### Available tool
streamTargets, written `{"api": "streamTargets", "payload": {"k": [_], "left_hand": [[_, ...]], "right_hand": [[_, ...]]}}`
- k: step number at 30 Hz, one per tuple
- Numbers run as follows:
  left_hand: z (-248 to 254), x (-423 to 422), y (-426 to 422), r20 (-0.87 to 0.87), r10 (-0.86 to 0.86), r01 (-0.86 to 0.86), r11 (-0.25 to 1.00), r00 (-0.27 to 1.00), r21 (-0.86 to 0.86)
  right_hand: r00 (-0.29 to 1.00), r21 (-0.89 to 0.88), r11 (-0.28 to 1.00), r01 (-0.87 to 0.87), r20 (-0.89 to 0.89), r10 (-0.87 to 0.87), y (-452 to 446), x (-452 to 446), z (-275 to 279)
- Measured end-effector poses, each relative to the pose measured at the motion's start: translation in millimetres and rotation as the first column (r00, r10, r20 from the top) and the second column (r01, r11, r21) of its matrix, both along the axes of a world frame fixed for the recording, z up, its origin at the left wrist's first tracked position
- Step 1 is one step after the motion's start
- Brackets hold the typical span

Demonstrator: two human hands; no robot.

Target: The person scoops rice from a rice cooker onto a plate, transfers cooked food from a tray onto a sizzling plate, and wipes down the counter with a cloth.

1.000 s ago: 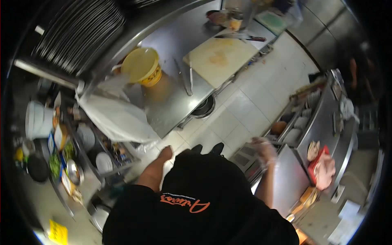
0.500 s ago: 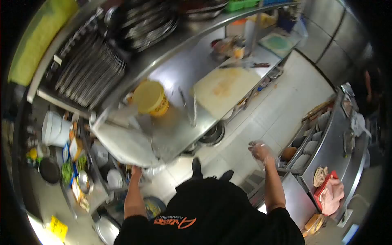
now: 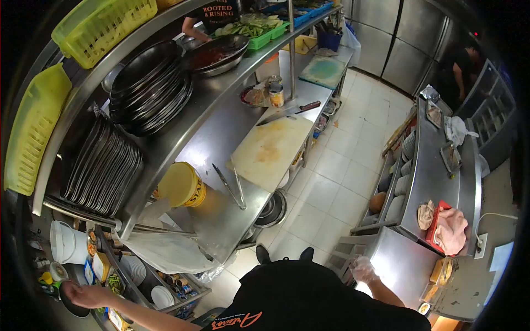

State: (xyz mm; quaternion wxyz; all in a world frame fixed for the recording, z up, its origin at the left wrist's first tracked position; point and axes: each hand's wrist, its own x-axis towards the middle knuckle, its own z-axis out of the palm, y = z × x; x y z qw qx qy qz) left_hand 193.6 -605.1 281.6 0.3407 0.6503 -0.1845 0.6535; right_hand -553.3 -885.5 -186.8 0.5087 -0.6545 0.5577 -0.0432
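Note:
My left hand (image 3: pixel 85 296) is stretched out to the lower left, over a dark round pan (image 3: pixel 74 310) that it partly covers. Its fingers look loosely apart; whether they touch the pan is unclear. A clear glove covers my right hand (image 3: pixel 363 270), which hangs beside a metal-topped cabinet (image 3: pixel 406 259) with nothing visible in it. Near the left hand are a white bucket (image 3: pixel 69 243) and green vegetables (image 3: pixel 115 284).
A steel table holds a yellow-lidded bucket (image 3: pixel 181 186), tongs (image 3: pixel 231 186), a cutting board (image 3: pixel 270 149) and a knife (image 3: pixel 290 113). Stacked dark pans (image 3: pixel 146 88) fill the shelf above. Another person (image 3: pixel 461 74) stands far right; one more is behind the shelf.
My left hand has moved from beside the plastic-draped table edge out to the left, over the pan. My right hand is lower and closer to my body. The view has shifted.

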Motion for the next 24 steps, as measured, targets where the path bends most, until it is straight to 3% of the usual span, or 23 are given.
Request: {"api": "streamTargets", "payload": {"k": [1, 2, 3, 4, 6, 7, 8, 9, 10, 11, 14, 15, 24], "left_hand": [[37, -23, -23, 0.121, -0.167, 0.165, 0.986, 0.978, 0.028], [69, -43, -37, 0.099, -0.424, 0.41, 0.902, 0.9, 0.133], [99, -63, -51, 0.05, -0.649, 0.623, 0.747, 0.76, 0.23], [126, -96, -76, 0.012, -0.669, 0.628, 0.704, 0.743, 0.333], [166, -171, -130, 0.006, -0.713, 0.61, 0.604, 0.701, 0.514], [183, -206, -156, 0.03, -0.747, 0.585, 0.545, 0.665, 0.601], [205, -222, -168, -0.005, -0.839, 0.618, 0.396, 0.543, 0.679], [227, -237, -181, -0.073, -0.907, 0.627, 0.228, 0.416, 0.745], [243, -250, -195, -0.144, -0.929, 0.608, 0.101, 0.341, 0.788], [246, -257, -207, -0.191, -0.929, 0.585, 0.033, 0.318, 0.811], [240, -267, -248, -0.308, -0.898, 0.521, -0.108, 0.315, 0.847], [233, -269, -262, -0.332, -0.888, 0.507, -0.137, 0.318, 0.851], [182, -251, -315, -0.408, -0.867, 0.514, -0.22, 0.286, 0.829]], "right_hand": [[0.989, 0.016, 0.996, 0.083, 0.125, -0.085, 9, -16, -30], [0.987, -0.111, 0.982, -0.151, -0.067, 0.144, 10, -6, 2], [0.893, -0.222, 0.887, -0.405, -0.303, 0.332, 10, 5, 38], [0.751, -0.29, 0.735, -0.612, -0.504, 0.426, 9, 22, 84], [0.682, -0.2, 0.756, -0.623, -0.613, 0.399, 14, 32, 86], [0.793, -0.178, 0.85, -0.496, -0.491, 0.36, 14, 35, 91], [0.886, -0.141, 0.923, -0.358, -0.364, 0.288, 14, 37, 97], [0.83, -0.178, 0.869, -0.462, -0.431, 0.353, 14, 31, 72], [0.76, -0.199, 0.801, -0.565, -0.504, 0.411, 14, 24, 59], [0.708, -0.153, 0.781, -0.606, -0.551, 0.441, 12, 36, 97], [0.738, -0.188, 0.79, -0.584, -0.529, 0.419, 13, 24, 59], [0.71, -0.188, 0.794, -0.578, -0.595, 0.376, 20, 34, 96], [0.667, -0.247, 0.707, -0.662, -0.625, 0.406, 4, 34, 78]]}}
